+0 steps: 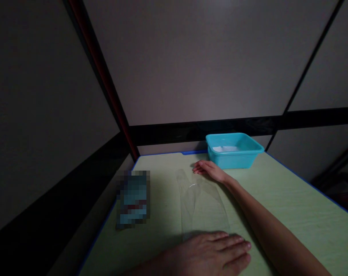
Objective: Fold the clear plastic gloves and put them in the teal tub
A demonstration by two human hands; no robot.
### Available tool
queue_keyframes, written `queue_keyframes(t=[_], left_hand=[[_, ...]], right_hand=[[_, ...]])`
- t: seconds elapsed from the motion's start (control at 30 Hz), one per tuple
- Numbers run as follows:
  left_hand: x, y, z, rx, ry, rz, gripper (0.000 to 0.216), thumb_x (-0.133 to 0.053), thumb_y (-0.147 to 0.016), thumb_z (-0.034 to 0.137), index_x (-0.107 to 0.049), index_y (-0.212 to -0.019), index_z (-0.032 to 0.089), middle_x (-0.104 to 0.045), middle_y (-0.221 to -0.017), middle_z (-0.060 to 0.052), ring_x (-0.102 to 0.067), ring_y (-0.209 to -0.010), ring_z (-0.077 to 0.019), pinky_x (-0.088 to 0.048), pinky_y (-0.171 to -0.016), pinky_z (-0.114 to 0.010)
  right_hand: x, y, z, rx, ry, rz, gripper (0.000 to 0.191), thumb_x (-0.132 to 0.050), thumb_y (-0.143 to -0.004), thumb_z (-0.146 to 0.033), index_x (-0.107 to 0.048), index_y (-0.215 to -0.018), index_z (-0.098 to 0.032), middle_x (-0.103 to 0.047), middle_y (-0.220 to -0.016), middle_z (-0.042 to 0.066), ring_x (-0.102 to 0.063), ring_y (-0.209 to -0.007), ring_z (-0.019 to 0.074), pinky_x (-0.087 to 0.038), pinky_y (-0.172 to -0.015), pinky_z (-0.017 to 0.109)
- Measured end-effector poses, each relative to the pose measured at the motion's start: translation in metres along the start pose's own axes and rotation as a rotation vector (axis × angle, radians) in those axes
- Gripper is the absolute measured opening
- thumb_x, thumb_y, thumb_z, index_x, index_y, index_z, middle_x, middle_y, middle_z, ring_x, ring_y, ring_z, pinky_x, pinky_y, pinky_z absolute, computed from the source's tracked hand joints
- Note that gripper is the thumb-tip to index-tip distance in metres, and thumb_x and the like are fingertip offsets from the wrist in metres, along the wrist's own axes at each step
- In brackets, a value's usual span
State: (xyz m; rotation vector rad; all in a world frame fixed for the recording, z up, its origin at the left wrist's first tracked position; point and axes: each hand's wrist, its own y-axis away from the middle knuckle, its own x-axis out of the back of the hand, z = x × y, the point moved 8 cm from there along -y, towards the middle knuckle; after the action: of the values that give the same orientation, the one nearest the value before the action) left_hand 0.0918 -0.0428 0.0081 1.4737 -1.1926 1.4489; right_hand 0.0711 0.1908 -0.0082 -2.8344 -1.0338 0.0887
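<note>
A clear, thin plastic bag (207,203) lies spread flat on the table, with a strap-like part reaching towards the far side. My left hand (211,251) is stretched out, palm down, over the bag's near end and hides that edge. At the far end, my right hand (210,170) rests with its fingers extended, beside or on the bag's upper right part; whether it touches the plastic I cannot tell. My right forearm runs along the bag's right side.
A turquoise plastic basin (234,159) stands at the back right, with something white inside. On the left lies a pixelated blue-and-dark item (133,199). The pale green table (300,214) has a blue edge and meets panelled walls at the back and left.
</note>
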Motion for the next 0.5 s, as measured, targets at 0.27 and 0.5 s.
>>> queue_keyframes(t=[0.27, 0.5], left_hand=[[0.011, 0.002, 0.001, -0.035, 0.087, -0.010, 0.042, -0.029, -0.090, 0.028, -0.027, -0.130, 0.016, -0.015, -0.141, -0.003, -0.013, -0.128, -0.0149, -0.018, -0.104, -0.027], [0.013, 0.003, 0.001, -0.044, 0.394, -0.009, 0.045, -0.022, -0.090, 0.022, -0.015, -0.134, 0.015, -0.012, -0.141, 0.000, -0.008, -0.127, -0.0096, -0.011, -0.106, -0.020]], right_hand=[[0.000, -0.001, 0.001, 0.014, -0.003, 0.012, 0.044, -0.053, -0.070, -0.055, -0.059, -0.085, -0.014, -0.063, -0.081, 0.007, -0.059, -0.075, 0.0153, -0.044, -0.072, 0.030], [-0.001, 0.000, -0.003, 0.007, -0.028, 0.024, 0.037, -0.053, -0.074, -0.049, -0.059, -0.084, -0.014, -0.064, -0.081, 0.007, -0.060, -0.074, 0.0153, -0.045, -0.072, 0.030]])
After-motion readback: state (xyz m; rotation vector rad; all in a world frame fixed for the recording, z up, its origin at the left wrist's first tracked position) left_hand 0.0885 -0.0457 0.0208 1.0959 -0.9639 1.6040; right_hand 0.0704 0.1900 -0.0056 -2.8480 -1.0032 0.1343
